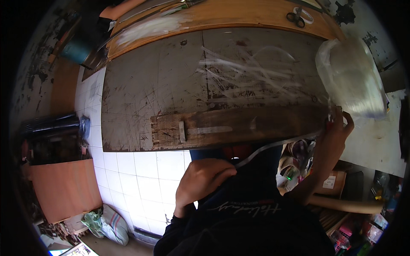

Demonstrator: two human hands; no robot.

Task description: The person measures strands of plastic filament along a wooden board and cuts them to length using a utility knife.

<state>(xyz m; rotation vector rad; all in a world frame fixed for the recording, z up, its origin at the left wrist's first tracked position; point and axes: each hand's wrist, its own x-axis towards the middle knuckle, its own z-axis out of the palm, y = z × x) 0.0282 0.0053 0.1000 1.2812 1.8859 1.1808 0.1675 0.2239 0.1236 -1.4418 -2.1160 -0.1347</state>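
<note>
My left hand (204, 180) is closed in a pinch on one end of a thin pale strip (277, 141), in front of my body. That strip runs taut to the right, along the near edge of a worn wooden board (273, 123), toward my right hand (335, 135). The right hand is closed at the board's right end, around a small thing with a red part that its fingers mostly hide. A small upright peg (183, 131) stands on the board's left part. Beyond the board, several loose translucent strips (252, 70) lie on the scratched grey tabletop (141, 81).
A large coil of clear plastic strip (356, 77) sits at the table's right edge. On the orange bench (239, 15) behind lie black-handled scissors (295, 18) and a pile of whitish strips (151, 29). Another person's arm (121, 9) shows at the far left. A cardboard box (332, 183) stands low right.
</note>
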